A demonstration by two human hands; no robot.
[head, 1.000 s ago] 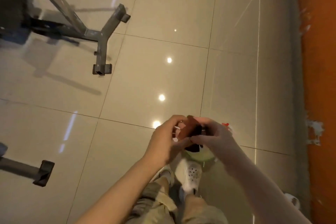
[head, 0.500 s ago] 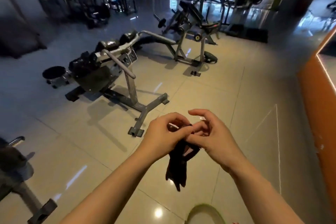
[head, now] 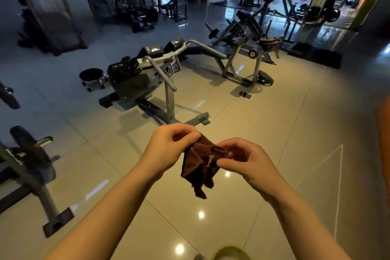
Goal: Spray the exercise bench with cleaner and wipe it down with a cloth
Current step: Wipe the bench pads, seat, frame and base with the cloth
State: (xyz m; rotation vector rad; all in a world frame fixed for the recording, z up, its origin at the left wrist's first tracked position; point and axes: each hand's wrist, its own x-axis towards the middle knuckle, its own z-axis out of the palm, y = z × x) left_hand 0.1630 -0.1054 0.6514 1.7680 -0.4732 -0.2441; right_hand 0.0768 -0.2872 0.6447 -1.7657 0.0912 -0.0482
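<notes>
Both your hands pinch the brown cloth (head: pixel 200 162) at its top edge, left hand (head: pixel 171 150) and right hand (head: pixel 242 160) apart, fabric hanging between them over the tiled floor (head: pixel 274 129). Exercise bench (head: pixel 147 69) stands well ahead. Risk: no cleaner bottle identifiable; dry wiping likely.

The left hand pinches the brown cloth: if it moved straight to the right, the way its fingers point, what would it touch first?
Probably the right hand, which pinches the same cloth just opposite the left hand. Only cloth spans the gap, though depth is uncertain from one view.
</notes>
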